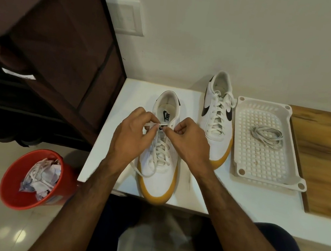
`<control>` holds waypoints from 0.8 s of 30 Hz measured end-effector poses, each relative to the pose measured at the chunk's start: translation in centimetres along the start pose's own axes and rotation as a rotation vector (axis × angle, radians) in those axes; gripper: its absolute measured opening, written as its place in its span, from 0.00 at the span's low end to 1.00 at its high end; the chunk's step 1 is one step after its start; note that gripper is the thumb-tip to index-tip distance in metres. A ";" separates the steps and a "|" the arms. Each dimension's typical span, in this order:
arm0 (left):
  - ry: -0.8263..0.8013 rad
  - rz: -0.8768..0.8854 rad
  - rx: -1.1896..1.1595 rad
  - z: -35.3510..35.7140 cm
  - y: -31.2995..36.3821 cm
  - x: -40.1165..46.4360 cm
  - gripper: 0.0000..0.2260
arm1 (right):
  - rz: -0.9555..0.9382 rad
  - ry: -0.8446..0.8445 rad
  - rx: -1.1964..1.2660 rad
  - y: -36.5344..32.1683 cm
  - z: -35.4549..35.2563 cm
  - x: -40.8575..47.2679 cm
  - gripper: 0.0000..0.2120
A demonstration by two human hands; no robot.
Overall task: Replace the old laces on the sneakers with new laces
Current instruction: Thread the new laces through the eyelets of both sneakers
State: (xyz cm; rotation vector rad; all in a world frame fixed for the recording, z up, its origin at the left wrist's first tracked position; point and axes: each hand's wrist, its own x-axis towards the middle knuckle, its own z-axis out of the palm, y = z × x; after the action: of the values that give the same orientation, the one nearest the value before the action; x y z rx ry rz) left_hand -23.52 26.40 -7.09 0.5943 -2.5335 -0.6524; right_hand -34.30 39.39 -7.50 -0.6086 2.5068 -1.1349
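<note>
Two white sneakers with tan soles stand on a white table. The near sneaker (159, 161) sits in front of me, toe toward me, with a white lace (158, 155) crossed through its eyelets. My left hand (133, 131) pinches a lace end at the top left eyelets. My right hand (188, 137) pinches at the top right eyelet beside the tongue label. The far sneaker (218, 119) stands to the right, fully laced. A coiled grey-white lace (267, 136) lies in a white perforated tray (258, 169).
The white table (105, 139) meets a wooden surface (325, 164) on the right. A red bin (19, 187) with crumpled paper and laces stands on the floor at left. A dark brown fabric cabinet (56, 40) rises to the left; a wall lies behind.
</note>
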 end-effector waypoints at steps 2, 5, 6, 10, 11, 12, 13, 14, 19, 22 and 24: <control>-0.035 -0.014 0.000 -0.1 0.1 0.0 0.05 | 0.027 -0.007 0.054 0.2 -0.3 0.1 0.11; -0.081 -0.016 -0.004 -0.1 0.1 0.1 0.06 | 0.062 -0.053 0.204 0.7 -1.0 0.4 0.05; -0.096 -0.019 -0.011 0.0 0.1 0.1 0.06 | 0.066 -0.078 0.255 0.9 -1.3 0.5 0.05; -0.132 -0.060 -0.089 0.7 0.2 0.3 0.05 | 0.077 -0.161 0.422 1.9 -2.0 1.2 0.05; -0.140 -0.069 -0.104 0.8 0.2 0.3 0.05 | 0.080 -0.170 0.437 2.0 -2.0 1.3 0.05; -0.145 -0.076 -0.110 0.9 0.2 0.4 0.04 | 0.081 -0.175 0.443 2.1 -2.0 1.3 0.05; -0.149 -0.082 -0.114 1.0 0.1 0.4 0.04 | 0.082 -0.177 0.447 2.2 -1.9 1.3 0.06; -0.151 -0.084 -0.117 1.0 0.1 0.4 0.04 | 0.081 -0.178 0.451 2.2 -1.9 1.3 0.06; -0.138 -0.111 -0.141 1.4 0.2 0.4 0.03 | 0.070 -0.165 0.428 2.0 -1.9 1.2 0.06; -0.114 -0.145 -0.172 1.6 0.5 0.6 0.04 | 0.054 -0.163 0.423 2.0 -1.9 1.1 0.07; -0.111 -0.166 -0.189 1.8 0.7 0.6 0.04 | 0.051 -0.158 0.413 2.1 -1.8 1.1 0.06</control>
State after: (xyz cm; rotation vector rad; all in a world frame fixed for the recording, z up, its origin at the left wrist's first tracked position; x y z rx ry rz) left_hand -25.19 27.23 -7.96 0.7232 -2.5028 -0.9964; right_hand -36.63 41.20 -8.05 -0.4928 2.0589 -1.4654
